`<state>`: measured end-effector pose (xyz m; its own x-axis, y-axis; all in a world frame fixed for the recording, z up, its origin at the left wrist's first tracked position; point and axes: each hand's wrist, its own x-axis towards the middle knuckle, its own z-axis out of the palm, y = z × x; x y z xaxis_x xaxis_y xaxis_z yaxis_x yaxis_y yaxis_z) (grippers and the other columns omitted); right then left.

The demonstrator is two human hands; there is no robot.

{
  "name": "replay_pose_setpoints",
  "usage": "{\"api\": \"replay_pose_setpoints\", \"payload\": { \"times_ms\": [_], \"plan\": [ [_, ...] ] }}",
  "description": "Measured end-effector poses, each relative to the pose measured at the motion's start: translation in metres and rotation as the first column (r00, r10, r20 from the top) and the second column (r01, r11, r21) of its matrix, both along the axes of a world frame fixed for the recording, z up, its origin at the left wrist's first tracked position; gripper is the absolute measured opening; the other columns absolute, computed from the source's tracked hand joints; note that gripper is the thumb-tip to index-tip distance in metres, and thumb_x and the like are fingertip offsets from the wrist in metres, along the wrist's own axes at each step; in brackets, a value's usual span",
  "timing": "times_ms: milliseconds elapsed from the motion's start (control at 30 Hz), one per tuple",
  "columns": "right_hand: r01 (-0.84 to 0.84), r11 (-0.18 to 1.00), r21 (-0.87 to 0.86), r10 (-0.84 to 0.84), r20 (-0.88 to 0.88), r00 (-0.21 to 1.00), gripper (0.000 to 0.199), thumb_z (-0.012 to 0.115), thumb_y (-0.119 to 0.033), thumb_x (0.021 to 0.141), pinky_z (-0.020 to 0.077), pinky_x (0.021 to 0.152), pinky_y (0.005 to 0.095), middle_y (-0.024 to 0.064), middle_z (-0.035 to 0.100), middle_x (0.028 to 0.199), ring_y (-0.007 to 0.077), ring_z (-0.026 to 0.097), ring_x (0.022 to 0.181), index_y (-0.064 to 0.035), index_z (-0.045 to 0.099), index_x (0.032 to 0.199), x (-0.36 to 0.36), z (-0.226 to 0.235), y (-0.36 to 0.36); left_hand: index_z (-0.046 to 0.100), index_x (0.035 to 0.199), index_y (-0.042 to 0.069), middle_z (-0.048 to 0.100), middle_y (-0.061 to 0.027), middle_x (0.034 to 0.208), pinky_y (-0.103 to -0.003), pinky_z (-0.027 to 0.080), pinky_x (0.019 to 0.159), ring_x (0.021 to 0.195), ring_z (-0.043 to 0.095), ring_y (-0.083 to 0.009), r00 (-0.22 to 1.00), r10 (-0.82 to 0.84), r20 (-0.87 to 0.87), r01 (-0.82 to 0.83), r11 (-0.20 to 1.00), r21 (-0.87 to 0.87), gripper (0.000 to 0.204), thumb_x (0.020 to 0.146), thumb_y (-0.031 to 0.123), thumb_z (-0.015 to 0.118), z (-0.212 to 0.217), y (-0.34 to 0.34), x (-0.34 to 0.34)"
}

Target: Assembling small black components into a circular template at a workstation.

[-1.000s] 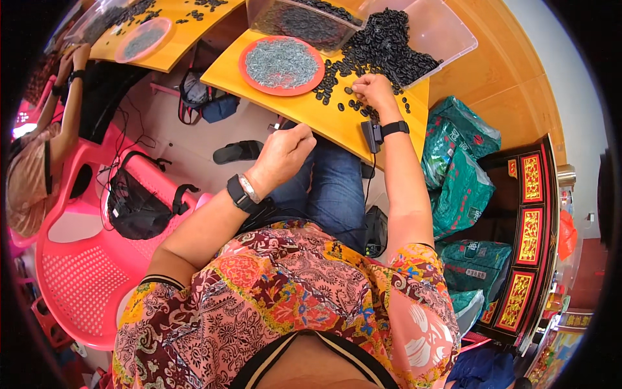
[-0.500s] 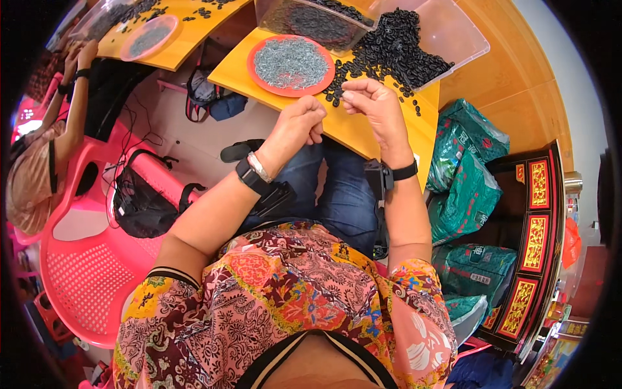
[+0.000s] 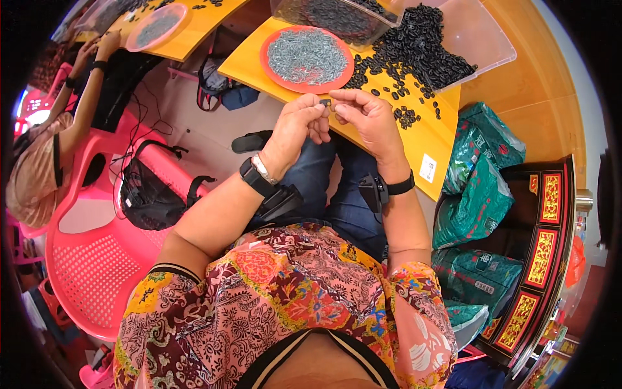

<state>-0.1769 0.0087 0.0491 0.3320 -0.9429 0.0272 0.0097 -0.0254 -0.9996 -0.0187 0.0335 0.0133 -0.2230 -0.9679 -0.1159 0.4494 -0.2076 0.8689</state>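
Over the table's front edge, the fingertips of my two hands meet. A small black plastic piece (image 3: pixel 326 102) shows between them, pinched by my left hand (image 3: pixel 299 126). My right hand (image 3: pixel 371 123) is closed in a pinch against the same spot; whatever lies between its thumb and forefinger is too small to make out. Just beyond my left hand is a red plate (image 3: pixel 275 78) covered with small silvery metal pins or screws. Black oval pieces (image 3: pixel 414 48) like the held one lie heaped past my right hand, with a small group (image 3: pixel 406 118) nearer to it.
Two clear plastic bins (image 3: pixel 483 42) stand at the back of the yellow table (image 3: pixel 424 146). Green bags (image 3: pixel 476 194) and a dark carved cabinet (image 3: pixel 541 253) are on the right. At left are a pink chair (image 3: pixel 97 272) with a black bag (image 3: pixel 152 201) and another person's arms (image 3: pixel 94 71).
My hands have come together, the right one moving left from the black heap to meet the left fingertips. The black piece now shows between them. The whole view has shifted slightly.
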Motion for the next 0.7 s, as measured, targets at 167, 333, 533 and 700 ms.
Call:
{"api": "replay_pose_setpoints", "payload": {
  "times_ms": [167, 333, 533, 700],
  "plan": [
    [0.065, 0.982, -0.179, -0.085, -0.107, 0.991, 0.019, 0.063, -0.001, 0.081, 0.0467, 0.069, 0.0214, 0.0026, 0.064, 0.084, 0.0091, 0.058, 0.075, 0.0009, 0.065, 0.100, -0.003, -0.005, 0.005, 0.052, 0.083, 0.007, 0.056, -0.0046, 0.066, -0.021, 0.042, 0.049, 0.053, 0.055, -0.0139, 1.000, 0.003, -0.022, -0.002, 0.998, 0.059, 0.016, 0.092, 0.017, 0.043, -0.002, -0.002, 0.003],
    [-0.091, 0.776, -0.624, -0.233, -0.417, 0.878, 0.019, 0.066, 0.002, 0.076, 0.0475, 0.066, 0.0245, 0.0061, 0.063, 0.081, 0.0151, 0.061, 0.074, -0.0004, 0.066, 0.095, 0.005, -0.001, 0.011, 0.053, 0.078, 0.006, 0.054, -0.0026, 0.062, -0.021, 0.040, 0.048, 0.052, 0.053, -0.0105, 0.989, 0.000, 0.150, 0.005, 1.000, -0.031, 0.016, 0.089, 0.015, 0.046, -0.006, 0.001, 0.003],
    [-0.120, 0.736, -0.666, -0.237, -0.420, 0.876, 0.011, 0.065, -0.001, 0.075, 0.0474, 0.062, 0.0270, 0.0100, 0.063, 0.078, 0.0224, 0.061, 0.068, 0.0005, 0.064, 0.086, 0.002, -0.006, 0.008, 0.054, 0.080, 0.005, 0.053, -0.0023, 0.063, -0.021, 0.040, 0.051, 0.054, 0.052, -0.0102, 0.994, -0.057, 0.098, 0.062, 0.997, -0.043, 0.016, 0.089, 0.016, 0.046, -0.003, 0.002, 0.004],
    [0.035, 0.864, -0.502, -0.234, -0.340, 0.911, 0.005, 0.060, -0.006, 0.082, 0.0465, 0.058, 0.0273, 0.0076, 0.062, 0.073, 0.0171, 0.060, 0.063, -0.0007, 0.062, 0.083, 0.002, -0.010, 0.011, 0.052, 0.085, 0.006, 0.053, -0.0006, 0.066, -0.021, 0.040, 0.055, 0.059, 0.052, -0.0093, 0.978, -0.047, 0.202, 0.066, 0.994, -0.085, 0.015, 0.091, 0.017, 0.044, -0.003, 0.004, -0.002]
  ]
}}
